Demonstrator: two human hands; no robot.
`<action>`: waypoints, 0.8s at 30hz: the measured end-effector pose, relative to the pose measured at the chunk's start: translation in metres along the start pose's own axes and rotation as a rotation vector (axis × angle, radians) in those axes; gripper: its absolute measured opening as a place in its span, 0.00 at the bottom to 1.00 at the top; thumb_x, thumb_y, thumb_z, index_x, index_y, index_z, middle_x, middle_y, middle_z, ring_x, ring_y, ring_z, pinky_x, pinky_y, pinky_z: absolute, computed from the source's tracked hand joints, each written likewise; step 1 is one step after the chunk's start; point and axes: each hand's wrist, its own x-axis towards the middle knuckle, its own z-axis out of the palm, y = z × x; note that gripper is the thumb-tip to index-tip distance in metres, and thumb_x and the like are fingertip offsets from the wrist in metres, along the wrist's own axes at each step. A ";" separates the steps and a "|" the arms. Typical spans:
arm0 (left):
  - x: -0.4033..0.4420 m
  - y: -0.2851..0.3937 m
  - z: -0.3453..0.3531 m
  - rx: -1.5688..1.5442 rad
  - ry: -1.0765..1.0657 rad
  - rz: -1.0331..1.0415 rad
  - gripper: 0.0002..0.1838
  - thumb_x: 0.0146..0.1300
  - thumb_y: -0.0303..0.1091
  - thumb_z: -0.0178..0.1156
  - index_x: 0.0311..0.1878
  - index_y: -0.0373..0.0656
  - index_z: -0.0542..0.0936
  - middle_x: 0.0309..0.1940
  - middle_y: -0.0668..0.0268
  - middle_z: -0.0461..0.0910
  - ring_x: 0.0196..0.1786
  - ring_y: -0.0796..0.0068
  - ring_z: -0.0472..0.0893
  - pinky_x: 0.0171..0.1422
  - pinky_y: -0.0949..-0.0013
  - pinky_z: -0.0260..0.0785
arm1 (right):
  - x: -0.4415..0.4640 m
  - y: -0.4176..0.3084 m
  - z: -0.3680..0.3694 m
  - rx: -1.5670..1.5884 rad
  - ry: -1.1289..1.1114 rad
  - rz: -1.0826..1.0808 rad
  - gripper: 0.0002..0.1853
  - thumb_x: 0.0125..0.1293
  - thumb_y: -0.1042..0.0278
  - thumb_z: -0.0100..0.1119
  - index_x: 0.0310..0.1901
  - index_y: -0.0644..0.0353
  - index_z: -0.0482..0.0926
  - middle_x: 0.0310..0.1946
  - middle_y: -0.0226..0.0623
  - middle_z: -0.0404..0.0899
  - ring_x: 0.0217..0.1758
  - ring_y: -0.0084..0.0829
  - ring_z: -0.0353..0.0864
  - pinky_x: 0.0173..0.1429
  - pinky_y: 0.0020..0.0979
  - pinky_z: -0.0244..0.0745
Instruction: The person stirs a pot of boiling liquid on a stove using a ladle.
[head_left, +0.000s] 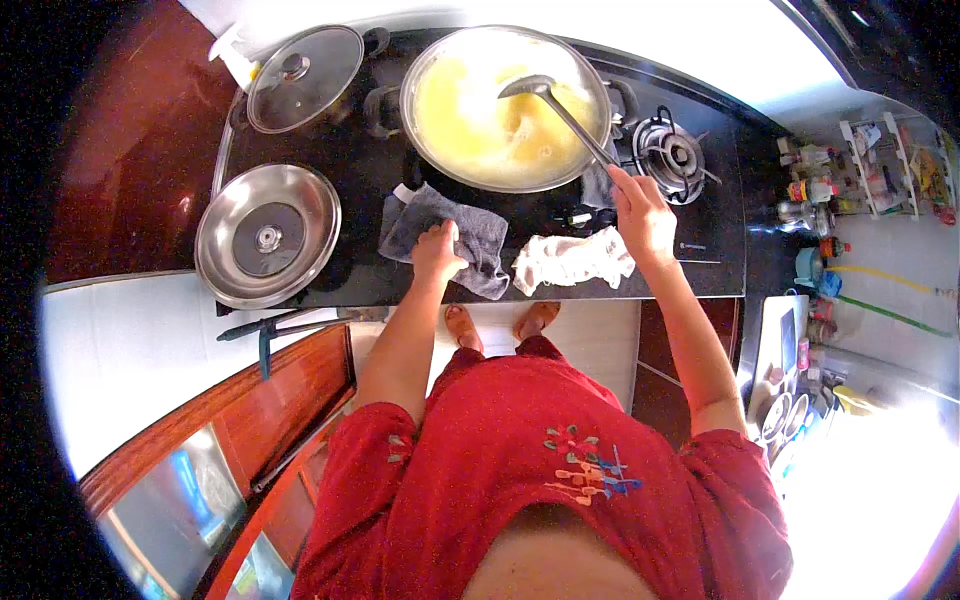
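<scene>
My right hand [645, 215] is closed around the handle of a dark metal ladle [560, 108]. The ladle's head is over a wide pan [408, 125] of pale yellow, steaming liquid [455, 105], partly at its surface. On the near side of the stove, my left hand [437, 252] rests on a folded grey towel [480, 245], with its fingers curled into the cloth. A crumpled white cloth [575, 260] lies between my two hands, close to the counter's front edge. Part of another grey cloth [598, 187] shows beside the pan, near my right hand.
A glass lid [320, 85] sits at the back left. Nearer me is a round steel lid [215, 235]. A bare gas burner [680, 155] stands right of the pan. Bottles [815, 190] line the right wall. The cabinet below has a wooden door [290, 400] standing open at left.
</scene>
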 end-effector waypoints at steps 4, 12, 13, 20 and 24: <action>0.000 0.007 0.000 -0.025 0.017 -0.009 0.29 0.31 0.33 0.75 0.39 0.51 0.71 0.39 0.62 0.77 0.46 0.53 0.77 0.47 0.52 0.72 | 0.020 -0.005 0.010 0.012 0.053 -0.081 0.16 0.60 0.70 0.59 0.50 0.46 0.79 0.31 0.32 0.75 0.32 0.35 0.79 0.31 0.36 0.77; 0.001 -0.003 0.006 -0.022 0.009 -0.009 0.29 0.32 0.35 0.74 0.40 0.51 0.69 0.38 0.62 0.76 0.46 0.53 0.77 0.45 0.52 0.71 | 0.033 -0.039 0.002 0.126 -0.006 -0.098 0.13 0.60 0.69 0.60 0.48 0.46 0.80 0.31 0.33 0.77 0.31 0.36 0.80 0.34 0.35 0.77; 0.002 -0.004 0.007 -0.015 0.012 -0.006 0.29 0.32 0.35 0.74 0.40 0.52 0.69 0.38 0.62 0.75 0.46 0.53 0.77 0.45 0.52 0.71 | 0.033 -0.039 0.001 0.120 0.004 -0.128 0.14 0.60 0.68 0.60 0.48 0.45 0.80 0.31 0.32 0.76 0.31 0.36 0.80 0.32 0.35 0.78; 0.002 -0.005 0.007 -0.020 0.022 0.019 0.29 0.31 0.35 0.74 0.40 0.51 0.70 0.38 0.62 0.76 0.45 0.54 0.77 0.45 0.52 0.72 | 0.015 -0.056 -0.036 0.185 -0.114 -0.075 0.13 0.59 0.68 0.62 0.47 0.48 0.80 0.31 0.34 0.78 0.32 0.37 0.81 0.33 0.35 0.78; 0.003 -0.005 0.006 -0.012 0.018 0.029 0.30 0.31 0.36 0.75 0.40 0.50 0.70 0.37 0.61 0.77 0.44 0.54 0.78 0.45 0.52 0.72 | 0.000 -0.061 -0.053 0.193 -0.115 -0.022 0.12 0.59 0.68 0.62 0.46 0.48 0.80 0.31 0.34 0.78 0.32 0.38 0.80 0.34 0.35 0.77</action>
